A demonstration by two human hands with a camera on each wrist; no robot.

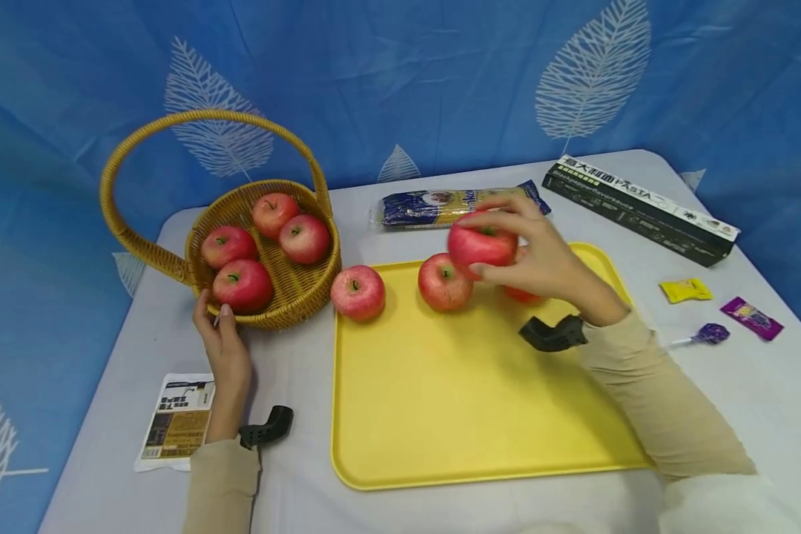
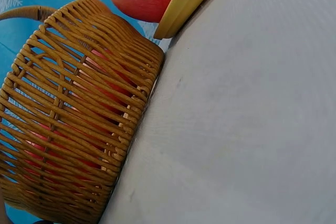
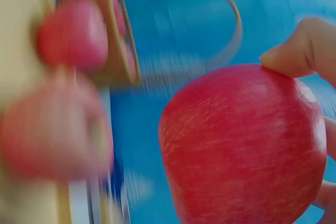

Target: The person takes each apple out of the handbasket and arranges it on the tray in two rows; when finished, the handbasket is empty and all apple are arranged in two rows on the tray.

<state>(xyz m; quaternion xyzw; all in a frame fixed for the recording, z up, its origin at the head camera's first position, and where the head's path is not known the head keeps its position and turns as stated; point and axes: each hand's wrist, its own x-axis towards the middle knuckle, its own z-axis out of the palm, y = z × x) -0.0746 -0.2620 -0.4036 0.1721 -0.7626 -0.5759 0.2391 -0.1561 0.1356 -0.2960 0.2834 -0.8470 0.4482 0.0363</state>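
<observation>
My right hand (image 1: pixel 541 252) grips a red apple (image 1: pixel 482 243) between thumb and fingers, raised over the back of the yellow tray (image 1: pixel 440 415). In the right wrist view that apple (image 3: pixel 244 145) fills the lower right. My left hand (image 1: pixel 227 345) is at the front rim of the wicker basket (image 1: pixel 294 315), its fingertips against the weave. Inside the basket lie several apples (image 1: pixel 242 285). On the tray sit one apple (image 1: pixel 357 293) at the back left corner and another (image 1: pixel 444 282) beside it; a third (image 1: pixel 523 295) is mostly hidden behind my right hand.
Behind the tray lies a blue pasta bag (image 1: pixel 414 209), with a black pasta box (image 1: pixel 641 211) at the back right. Yellow candy (image 1: pixel 685 290), purple candy (image 1: pixel 752 318) and a lollipop (image 1: pixel 710 334) lie on the right. A white-brown packet (image 1: pixel 176 423) is beside my left forearm. The basket's tall handle (image 1: pixel 210 115) arches up.
</observation>
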